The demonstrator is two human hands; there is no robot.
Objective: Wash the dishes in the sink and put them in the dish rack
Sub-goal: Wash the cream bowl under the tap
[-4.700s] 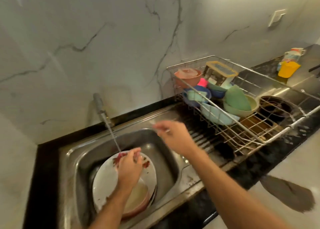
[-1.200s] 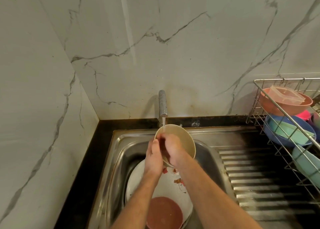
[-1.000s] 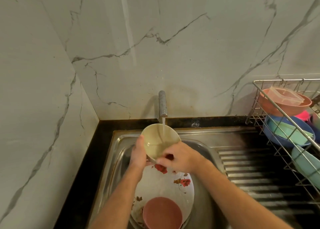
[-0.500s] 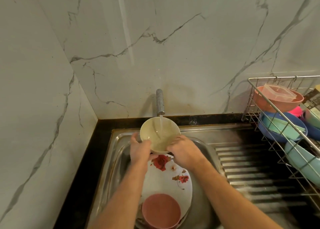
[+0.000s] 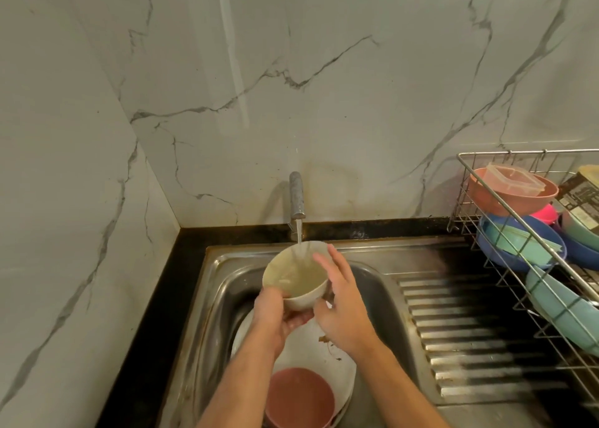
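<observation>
Rinse under way: cream bowl (image 5: 293, 278) tilted under the tap (image 5: 297, 197) stream.
Your left hand (image 5: 275, 317) now cups its base; right hand (image 5: 340, 304), fingers straightened, has slid to its 3 o'clock side.

grey-veined marble wall (image 5: 324, 103) above a black countertop (image 5: 155, 314).

— Sleeves anywhere? Gloves?
— None in view. Two bare forearms, bare hands: left hand (image 5: 270, 317), right hand (image 5: 340, 311).
— Rings, watch, bands?
— None to be seen on either.

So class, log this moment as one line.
rinsing | left hand holds cream bowl under tap | right hand open beside it
</observation>
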